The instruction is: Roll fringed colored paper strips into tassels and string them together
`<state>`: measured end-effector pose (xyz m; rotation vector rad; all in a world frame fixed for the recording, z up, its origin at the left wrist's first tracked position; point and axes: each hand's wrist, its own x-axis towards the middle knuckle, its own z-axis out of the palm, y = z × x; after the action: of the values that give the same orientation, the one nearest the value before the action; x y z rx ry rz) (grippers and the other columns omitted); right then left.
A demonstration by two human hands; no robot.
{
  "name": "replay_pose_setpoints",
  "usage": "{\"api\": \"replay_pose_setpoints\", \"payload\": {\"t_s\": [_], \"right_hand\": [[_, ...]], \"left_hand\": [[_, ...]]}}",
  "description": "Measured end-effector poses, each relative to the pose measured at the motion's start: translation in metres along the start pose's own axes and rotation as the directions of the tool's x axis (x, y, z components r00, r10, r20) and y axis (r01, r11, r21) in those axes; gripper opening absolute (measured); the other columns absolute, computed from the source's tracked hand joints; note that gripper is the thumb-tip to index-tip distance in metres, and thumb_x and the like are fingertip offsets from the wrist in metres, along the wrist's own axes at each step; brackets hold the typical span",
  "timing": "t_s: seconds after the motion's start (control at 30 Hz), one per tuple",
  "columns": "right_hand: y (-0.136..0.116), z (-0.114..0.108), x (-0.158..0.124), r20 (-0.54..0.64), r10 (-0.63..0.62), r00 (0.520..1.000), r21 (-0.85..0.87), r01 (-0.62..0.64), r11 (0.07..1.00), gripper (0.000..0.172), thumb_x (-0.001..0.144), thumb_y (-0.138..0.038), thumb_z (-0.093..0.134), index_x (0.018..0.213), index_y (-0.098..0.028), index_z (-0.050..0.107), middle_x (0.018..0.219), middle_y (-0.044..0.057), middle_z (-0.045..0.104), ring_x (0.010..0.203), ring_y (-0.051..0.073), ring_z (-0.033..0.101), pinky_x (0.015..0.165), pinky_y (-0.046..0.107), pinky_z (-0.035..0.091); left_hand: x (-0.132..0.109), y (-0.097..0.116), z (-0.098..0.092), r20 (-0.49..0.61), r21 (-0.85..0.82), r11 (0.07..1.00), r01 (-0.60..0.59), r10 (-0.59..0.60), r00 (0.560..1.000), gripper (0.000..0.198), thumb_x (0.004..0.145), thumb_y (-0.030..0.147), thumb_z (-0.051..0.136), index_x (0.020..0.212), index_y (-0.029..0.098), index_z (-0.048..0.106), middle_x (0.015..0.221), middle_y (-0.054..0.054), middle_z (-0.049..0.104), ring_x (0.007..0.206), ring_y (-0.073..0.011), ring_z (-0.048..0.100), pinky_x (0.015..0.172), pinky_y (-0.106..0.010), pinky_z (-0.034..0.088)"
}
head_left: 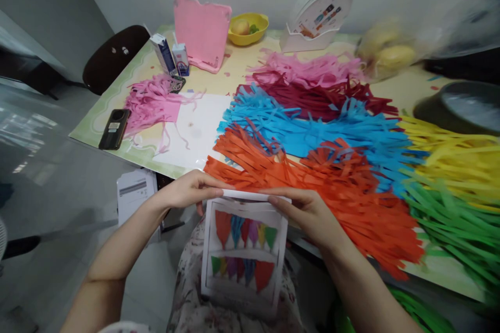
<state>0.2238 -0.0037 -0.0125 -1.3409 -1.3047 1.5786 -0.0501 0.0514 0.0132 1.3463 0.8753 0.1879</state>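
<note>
Both hands hold the top edge of a white sheet (244,255) printed with rows of coloured tassels, which hangs over my lap. My left hand (193,189) pinches its upper left corner, while my right hand (302,210) pinches near the upper right one. Just beyond the sheet, orange fringed paper (250,166) lies along the table's front edge. Behind it are blue fringe (297,130), dark red fringe (312,94) and pink fringe (308,68). Yellow fringe (461,161) and green fringe (449,218) spread at the right.
On the table (150,153) are a smaller pink fringe bunch (148,101), a phone (114,129), drink cartons (163,53), a pink tablet case (203,34), a yellow bowl (246,38), a white holder (310,41) and a dark pot (449,109). A brown chair (113,60) stands at the left.
</note>
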Motion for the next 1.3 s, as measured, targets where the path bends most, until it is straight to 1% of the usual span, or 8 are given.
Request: {"api": "replay_pose_setpoints", "payload": {"t_s": [0.3, 0.47, 0.67, 0.8, 0.9, 1.0, 1.17, 1.3], "right_hand": [[-0.003, -0.002, 0.000, 0.045, 0.062, 0.997, 0.032, -0.063, 0.997, 0.040, 0.074, -0.053, 0.072, 0.095, -0.020, 0.080, 0.091, 0.010, 0.078, 0.082, 0.025, 0.072, 0.070, 0.032, 0.056], [-0.009, -0.009, 0.003, 0.181, 0.126, 0.975, 0.057, -0.139, 0.989, 0.040, 0.074, -0.052, 0.073, 0.095, -0.019, 0.080, 0.093, 0.010, 0.078, 0.088, 0.026, 0.071, 0.079, 0.034, 0.056], [-0.016, -0.013, 0.002, 0.210, 0.070, 0.975, -0.022, -0.067, 0.998, 0.038, 0.079, -0.049, 0.069, 0.100, -0.018, 0.079, 0.080, 0.008, 0.077, 0.078, 0.022, 0.071, 0.065, 0.027, 0.056], [-0.015, -0.015, -0.002, 0.217, 0.010, 0.976, -0.083, 0.009, 0.997, 0.035, 0.085, -0.046, 0.062, 0.105, -0.022, 0.078, 0.093, 0.008, 0.077, 0.062, 0.016, 0.067, 0.045, 0.020, 0.047], [-0.016, -0.017, -0.004, 0.222, -0.026, 0.975, -0.105, 0.051, 0.993, 0.035, 0.086, -0.047, 0.061, 0.104, -0.023, 0.078, 0.098, 0.008, 0.077, 0.073, 0.020, 0.070, 0.054, 0.024, 0.053], [-0.016, -0.018, -0.004, 0.222, -0.049, 0.974, -0.111, 0.075, 0.991, 0.036, 0.086, -0.048, 0.061, 0.103, -0.022, 0.079, 0.096, 0.008, 0.077, 0.080, 0.023, 0.071, 0.067, 0.029, 0.057], [-0.012, -0.019, -0.004, 0.234, -0.002, 0.972, -0.103, 0.027, 0.994, 0.039, 0.086, -0.048, 0.060, 0.108, -0.021, 0.077, 0.090, 0.007, 0.077, 0.051, 0.014, 0.061, 0.043, 0.022, 0.045], [-0.011, -0.019, -0.004, 0.221, -0.003, 0.975, -0.089, 0.023, 0.996, 0.039, 0.085, -0.049, 0.061, 0.106, -0.020, 0.078, 0.093, 0.008, 0.077, 0.056, 0.016, 0.063, 0.045, 0.023, 0.047]], "left_hand": [[0.000, -0.003, -0.001, 0.050, -0.056, 0.998, 0.017, -0.014, 0.999, 0.041, 0.088, 0.040, 0.060, 0.124, 0.021, 0.066, 0.125, -0.008, 0.067, 0.086, -0.0170, 0.066, 0.050, -0.014, 0.052], [-0.006, 0.002, 0.007, 0.001, -0.042, 0.999, 0.008, -0.008, 1.000, 0.043, 0.088, 0.043, 0.060, 0.123, 0.020, 0.067, 0.126, -0.009, 0.066, 0.077, -0.0151, 0.067, 0.051, -0.017, 0.055], [-0.011, 0.004, 0.008, 0.006, 0.007, 1.000, -0.017, 0.017, 1.000, 0.043, 0.091, 0.043, 0.056, 0.126, 0.021, 0.065, 0.130, -0.010, 0.064, 0.073, -0.0143, 0.069, 0.053, -0.018, 0.057], [-0.016, 0.002, 0.010, 0.018, 0.072, 0.994, -0.087, 0.086, 0.996, 0.041, 0.095, 0.038, 0.050, 0.132, 0.023, 0.060, 0.135, -0.011, 0.060, 0.071, -0.0120, 0.069, 0.057, -0.018, 0.057], [-0.019, 0.003, 0.011, 0.037, 0.098, 0.985, -0.141, 0.138, 0.990, 0.040, 0.097, 0.034, 0.047, 0.134, 0.025, 0.058, 0.139, -0.012, 0.057, 0.077, -0.0130, 0.070, 0.060, -0.018, 0.057], [-0.018, 0.004, 0.009, 0.047, 0.059, 0.992, -0.110, 0.107, 0.993, 0.040, 0.097, 0.035, 0.047, 0.134, 0.024, 0.058, 0.137, -0.013, 0.058, 0.072, -0.0122, 0.070, 0.060, -0.018, 0.057], [-0.012, 0.007, 0.003, 0.098, 0.000, 1.000, -0.009, 0.009, 0.995, 0.041, 0.094, 0.041, 0.052, 0.130, 0.024, 0.062, 0.134, -0.011, 0.061, 0.076, -0.0146, 0.071, 0.056, -0.019, 0.056], [-0.010, 0.011, 0.002, 0.108, -0.051, 0.999, -0.010, 0.015, 0.994, 0.040, 0.092, 0.041, 0.056, 0.127, 0.024, 0.064, 0.133, -0.010, 0.062, 0.088, -0.0190, 0.071, 0.056, -0.019, 0.057]]}}
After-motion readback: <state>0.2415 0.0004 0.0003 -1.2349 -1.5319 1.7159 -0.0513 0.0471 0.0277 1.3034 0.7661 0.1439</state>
